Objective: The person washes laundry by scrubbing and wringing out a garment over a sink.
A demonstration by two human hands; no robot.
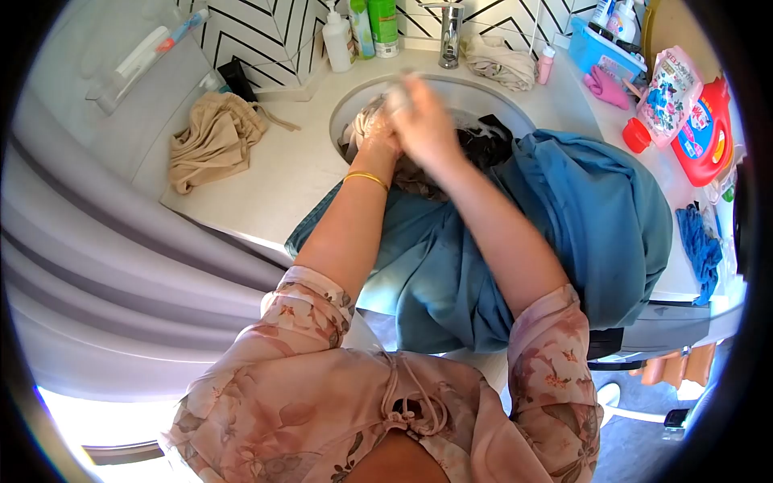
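Over the round sink (515,113), my two hands are close together. My left hand (380,133), below a gold bracelet, is closed on a wet, pale beige cloth (358,125) bunched at its left side. Crossing just above it, my right hand (427,125) is blurred by motion with its fingers curled; what they hold, if anything, is hidden. Dark wet cloth (487,141) with some suds lies in the sink. A large blue-teal cloth (596,217) drapes over the sink's front edge and the counter, under my forearms.
Beige trousers or shorts (213,141) lie on the left counter (250,189). Behind the sink stand a faucet (451,36), a white pump bottle (338,40) and a crumpled beige cloth (501,63). To the right are a blue basket (604,56), a detergent pouch (672,92) and a red detergent bottle (704,133).
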